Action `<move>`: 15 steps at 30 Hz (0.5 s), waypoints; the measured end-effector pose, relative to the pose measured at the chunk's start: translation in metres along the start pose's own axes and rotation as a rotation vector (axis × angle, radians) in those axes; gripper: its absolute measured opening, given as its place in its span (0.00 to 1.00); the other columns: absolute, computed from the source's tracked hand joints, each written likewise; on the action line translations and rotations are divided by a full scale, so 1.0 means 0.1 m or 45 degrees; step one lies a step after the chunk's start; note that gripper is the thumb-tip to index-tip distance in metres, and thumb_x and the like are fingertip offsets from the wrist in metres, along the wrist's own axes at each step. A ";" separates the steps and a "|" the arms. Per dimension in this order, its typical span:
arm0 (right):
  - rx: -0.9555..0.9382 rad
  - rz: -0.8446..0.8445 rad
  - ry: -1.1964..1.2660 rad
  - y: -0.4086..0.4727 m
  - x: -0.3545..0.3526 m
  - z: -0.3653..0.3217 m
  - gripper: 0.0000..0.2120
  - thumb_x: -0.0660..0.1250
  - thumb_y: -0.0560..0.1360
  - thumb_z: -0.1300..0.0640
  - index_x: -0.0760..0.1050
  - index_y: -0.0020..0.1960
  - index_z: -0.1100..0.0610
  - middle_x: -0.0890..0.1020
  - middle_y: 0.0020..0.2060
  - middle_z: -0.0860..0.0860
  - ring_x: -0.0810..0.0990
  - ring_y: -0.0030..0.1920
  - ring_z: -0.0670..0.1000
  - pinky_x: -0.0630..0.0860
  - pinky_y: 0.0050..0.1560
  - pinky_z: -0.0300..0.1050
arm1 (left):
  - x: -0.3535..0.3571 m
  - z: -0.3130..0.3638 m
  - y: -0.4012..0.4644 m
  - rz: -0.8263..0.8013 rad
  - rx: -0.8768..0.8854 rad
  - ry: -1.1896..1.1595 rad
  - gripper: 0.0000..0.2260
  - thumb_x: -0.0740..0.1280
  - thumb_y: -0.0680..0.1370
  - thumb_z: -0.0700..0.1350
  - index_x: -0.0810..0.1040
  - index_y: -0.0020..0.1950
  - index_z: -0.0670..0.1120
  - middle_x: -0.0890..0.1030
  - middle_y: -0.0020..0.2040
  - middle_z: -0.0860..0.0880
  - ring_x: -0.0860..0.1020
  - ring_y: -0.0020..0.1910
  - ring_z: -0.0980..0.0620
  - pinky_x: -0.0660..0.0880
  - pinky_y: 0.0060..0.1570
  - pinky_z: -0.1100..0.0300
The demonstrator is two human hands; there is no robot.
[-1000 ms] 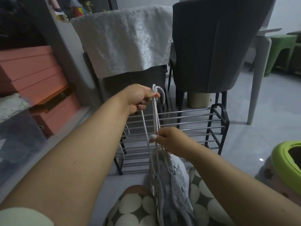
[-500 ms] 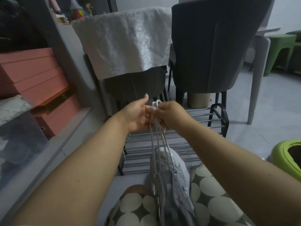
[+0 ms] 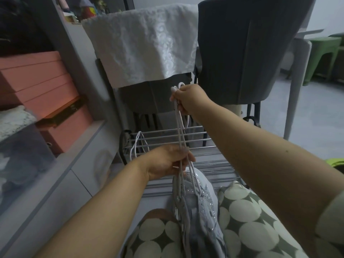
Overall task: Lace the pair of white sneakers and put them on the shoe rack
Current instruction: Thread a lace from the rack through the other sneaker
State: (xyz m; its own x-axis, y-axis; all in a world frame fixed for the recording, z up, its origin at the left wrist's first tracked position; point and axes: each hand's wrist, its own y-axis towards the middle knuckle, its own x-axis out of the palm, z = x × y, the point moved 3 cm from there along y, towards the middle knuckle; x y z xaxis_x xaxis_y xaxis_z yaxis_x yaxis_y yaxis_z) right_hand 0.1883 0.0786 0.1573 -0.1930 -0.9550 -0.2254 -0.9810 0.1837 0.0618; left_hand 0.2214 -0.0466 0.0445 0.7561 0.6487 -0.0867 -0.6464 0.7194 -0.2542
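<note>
Head: right hand [image 3: 188, 101] grips laces [image 3: 181, 131] up top, left hand [image 3: 167, 161] pinches them just above sneaker [image 3: 197, 198].

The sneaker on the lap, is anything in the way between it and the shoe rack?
Nothing visible blocks it. The sneaker lies right before the shoe rack, but both hands hold its laces, and a loose lace hangs on the rack.

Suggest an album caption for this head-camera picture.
Right hand lifts the white laces; left hand pinches them above the white sneaker.
</note>
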 end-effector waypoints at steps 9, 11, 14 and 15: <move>0.116 -0.066 0.199 -0.05 -0.06 0.16 0.16 0.58 0.81 0.52 0.73 0.38 0.58 0.68 0.27 0.50 0.68 0.27 0.46 0.70 0.26 0.35 | 0.19 0.19 -0.09 0.270 -0.015 0.484 0.16 0.57 0.82 0.51 0.77 0.40 0.46 0.78 0.52 0.42 0.75 0.57 0.43 0.68 0.60 0.49; 0.104 -0.068 0.222 -0.07 -0.07 0.16 0.16 0.58 0.81 0.52 0.73 0.38 0.59 0.68 0.27 0.50 0.68 0.27 0.46 0.71 0.26 0.35 | 0.22 0.20 -0.11 0.271 -0.020 0.431 0.16 0.57 0.82 0.51 0.77 0.40 0.45 0.75 0.41 0.38 0.75 0.43 0.40 0.72 0.50 0.46; 0.091 -0.078 0.206 -0.09 -0.06 0.19 0.16 0.58 0.81 0.52 0.74 0.39 0.59 0.69 0.27 0.51 0.69 0.27 0.46 0.73 0.31 0.36 | 0.23 0.15 -0.09 0.264 -0.008 0.298 0.16 0.57 0.83 0.48 0.76 0.40 0.43 0.66 0.25 0.49 0.65 0.26 0.54 0.68 0.31 0.63; 0.113 -0.085 0.181 -0.09 -0.04 0.22 0.16 0.58 0.81 0.51 0.75 0.40 0.59 0.70 0.27 0.51 0.70 0.27 0.46 0.73 0.33 0.38 | 0.22 0.13 -0.08 0.274 -0.011 0.294 0.16 0.57 0.83 0.47 0.76 0.40 0.42 0.66 0.24 0.51 0.64 0.24 0.56 0.67 0.28 0.66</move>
State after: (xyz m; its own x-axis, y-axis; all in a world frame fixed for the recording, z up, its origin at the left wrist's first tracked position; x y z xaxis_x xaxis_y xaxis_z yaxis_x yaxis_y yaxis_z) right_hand 0.1977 0.0862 0.1366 -0.1288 -0.9879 -0.0858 -0.9905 0.1323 -0.0364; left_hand 0.2417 -0.0349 0.0573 0.6062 0.7115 -0.3553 -0.7937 0.5692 -0.2144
